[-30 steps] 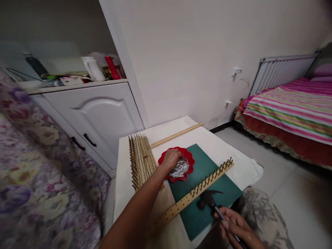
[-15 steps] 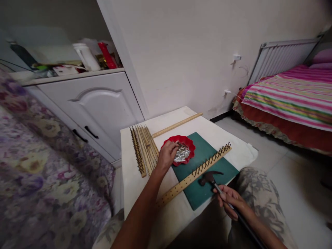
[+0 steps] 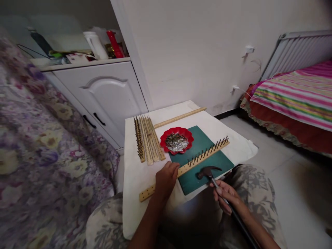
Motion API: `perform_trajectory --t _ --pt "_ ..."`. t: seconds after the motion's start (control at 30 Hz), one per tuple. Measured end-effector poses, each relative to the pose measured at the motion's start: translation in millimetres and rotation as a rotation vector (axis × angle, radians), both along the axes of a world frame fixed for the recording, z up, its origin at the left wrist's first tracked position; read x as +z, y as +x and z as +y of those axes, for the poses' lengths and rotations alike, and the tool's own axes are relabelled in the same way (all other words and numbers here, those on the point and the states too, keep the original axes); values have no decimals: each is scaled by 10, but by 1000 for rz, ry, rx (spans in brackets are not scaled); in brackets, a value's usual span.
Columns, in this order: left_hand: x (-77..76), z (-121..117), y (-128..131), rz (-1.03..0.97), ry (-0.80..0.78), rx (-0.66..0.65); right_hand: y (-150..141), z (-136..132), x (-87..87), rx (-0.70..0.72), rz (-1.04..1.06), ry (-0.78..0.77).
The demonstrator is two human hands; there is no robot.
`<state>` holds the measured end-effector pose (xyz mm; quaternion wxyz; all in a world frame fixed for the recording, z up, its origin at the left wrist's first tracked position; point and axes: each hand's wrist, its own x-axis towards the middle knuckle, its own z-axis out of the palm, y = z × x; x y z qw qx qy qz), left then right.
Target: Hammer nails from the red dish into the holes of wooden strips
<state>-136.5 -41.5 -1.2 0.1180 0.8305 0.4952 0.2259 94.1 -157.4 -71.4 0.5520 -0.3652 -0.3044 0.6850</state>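
A wooden strip [image 3: 185, 168] with rows of holes lies slantwise over a green mat [image 3: 196, 135]. Dark nails [image 3: 207, 152] stand tilted along its right part. My left hand [image 3: 167, 178] is closed at the strip's left part, covering a stretch of it; what its fingers hold is hidden. Low to the right, my right hand [image 3: 226, 196] is wrapped round the handle of a claw hammer [image 3: 208, 172], whose head hovers over the mat's near side. Beyond the strip, a red scalloped bowl [image 3: 190, 133] holds many loose nails [image 3: 176, 142].
Several wooden strips [image 3: 153, 143] lie side by side at the table's left, one bristling with nails [image 3: 139, 140]. Another strip [image 3: 180, 117] lies near the wall. A white cloth covers the table [image 3: 132, 183]. A cabinet [image 3: 103, 90] and bed [image 3: 298, 97] stand beyond.
My left hand has left the nail bowl and come down toward me onto the wooden strip. The right hand keeps hold of the hammer. The view has shifted slightly.
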Motion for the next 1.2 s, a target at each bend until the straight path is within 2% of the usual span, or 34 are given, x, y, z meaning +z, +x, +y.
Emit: perform_trajectory --t 0.1,0.4,0.87,1.0,1.2 --pt "20 -26 37 75 -17 2 -3 -2 -9 -7 9 3" --pt "-20 -63 85 34 -29 -27 1 -25 -36 -12 17 -12" --pt "53 102 206 205 -41 -93 -23 -29 -24 -18 1 0" --pt "41 157 239 71 -70 -121 -33 -23 -23 -19 -13 -4" --pt "-134 169 245 -243 -113 -38 -51 -36 -2 -22 -40 13"
